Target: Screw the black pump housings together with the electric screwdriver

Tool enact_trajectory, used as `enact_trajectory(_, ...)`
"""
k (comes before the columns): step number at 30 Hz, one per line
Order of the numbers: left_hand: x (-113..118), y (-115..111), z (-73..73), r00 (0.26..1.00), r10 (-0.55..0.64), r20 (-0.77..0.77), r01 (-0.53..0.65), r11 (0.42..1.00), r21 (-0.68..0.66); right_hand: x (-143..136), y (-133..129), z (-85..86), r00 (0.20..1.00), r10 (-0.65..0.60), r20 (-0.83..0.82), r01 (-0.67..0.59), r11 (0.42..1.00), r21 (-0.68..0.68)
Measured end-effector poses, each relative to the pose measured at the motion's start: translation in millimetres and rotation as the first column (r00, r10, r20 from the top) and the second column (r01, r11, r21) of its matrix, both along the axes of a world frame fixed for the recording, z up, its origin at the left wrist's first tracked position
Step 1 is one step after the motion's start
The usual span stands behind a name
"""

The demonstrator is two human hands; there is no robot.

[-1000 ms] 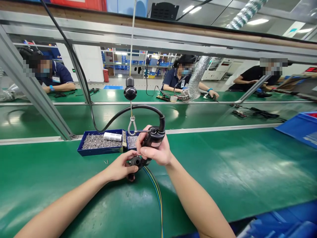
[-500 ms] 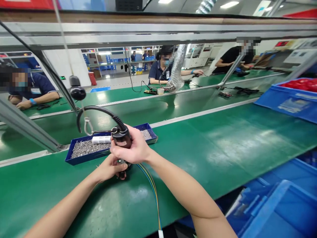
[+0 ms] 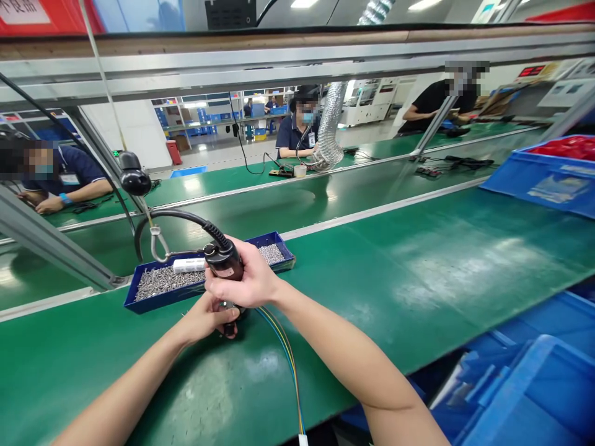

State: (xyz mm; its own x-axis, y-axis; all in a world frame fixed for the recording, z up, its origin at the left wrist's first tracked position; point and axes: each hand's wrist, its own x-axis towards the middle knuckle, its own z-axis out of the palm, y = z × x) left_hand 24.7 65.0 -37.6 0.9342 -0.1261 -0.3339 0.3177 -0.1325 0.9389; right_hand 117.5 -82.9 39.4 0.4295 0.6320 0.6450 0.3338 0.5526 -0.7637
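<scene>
My right hand [image 3: 248, 275] is wrapped round a black corded electric screwdriver [image 3: 224, 260], held upright with its cable looping off to the left. Just below it, my left hand [image 3: 216, 318] pinches a small dark part [image 3: 229, 327] against the green table; the tool's tip is hidden by the hands. Thin coloured wires [image 3: 286, 347] run from beside the part to a white connector [image 3: 303, 440] at the front edge. Behind the hands lies a blue tray [image 3: 139, 305] of small metal screws [image 3: 160, 282], with a white tube [image 3: 188, 265] on top.
A black balancer weight [image 3: 134, 175] hangs on a cord at the left. Blue bins stand at the right, one [image 3: 539, 179] with red parts and others [image 3: 534, 396] below the table [image 3: 395, 260]. Metal frame bars cross above. Several people sit beyond.
The view has shifted slightly, and the hanging cord and hook sit a little further left and lower. Both hands keep their grips. The person opposite has drawn an outstretched arm back.
</scene>
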Motion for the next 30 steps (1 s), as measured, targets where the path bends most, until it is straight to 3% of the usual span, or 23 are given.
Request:
enact_trajectory(7,2.2,1.0,-9.5,0.996,0.012,0.085,-0.009,0.999,-0.041,-3.8,-0.5,9.0,0.997,-0.052,-0.060,0.053,0.998,0.014)
enact_trajectory(13,-8.7,-33.7,-27.0,0.961,0.198,0.193,-0.190,0.980,-0.063,-0.6,-16.4,17.7,0.970,-0.147,-0.194,0.154,0.988,0.022)
enact_trajectory(17,-14.7,-37.7,-37.1,0.924,0.177,0.340,-0.225,0.968,0.108,2.2,-17.4,14.5,0.968,-0.178,-0.175,0.200,0.973,0.114)
enact_trajectory(19,-12.8,-25.0,-39.2,0.904,0.044,0.424,-0.119,0.981,0.152,4.0,-17.5,13.2,0.969,-0.191,-0.159,0.211,0.970,0.122)
enact_trajectory(21,-7.9,-8.8,-40.9,0.869,-0.164,0.467,0.110,0.984,0.139,6.1,-19.0,13.8,0.961,-0.215,-0.174,0.241,0.960,0.145)
enact_trajectory(23,-1.8,3.0,-44.1,0.810,-0.354,0.468,0.343,0.933,0.112,8.2,-21.5,16.5,0.952,-0.233,-0.197,0.270,0.945,0.187)
enact_trajectory(25,2.9,4.5,-49.6,0.796,-0.390,0.463,0.405,0.912,0.072,9.7,-23.9,20.0,0.947,-0.251,-0.201,0.294,0.928,0.227)
enact_trajectory(27,4.4,-4.4,-55.0,0.837,-0.280,0.470,0.297,0.954,0.039,10.3,-25.7,23.5,0.939,-0.285,-0.190,0.326,0.913,0.245)
enact_trajectory(30,0.2,-26.5,-54.0,0.883,-0.057,0.465,0.025,0.997,0.075,9.6,-28.6,28.5,0.911,-0.369,-0.181,0.406,0.879,0.251)
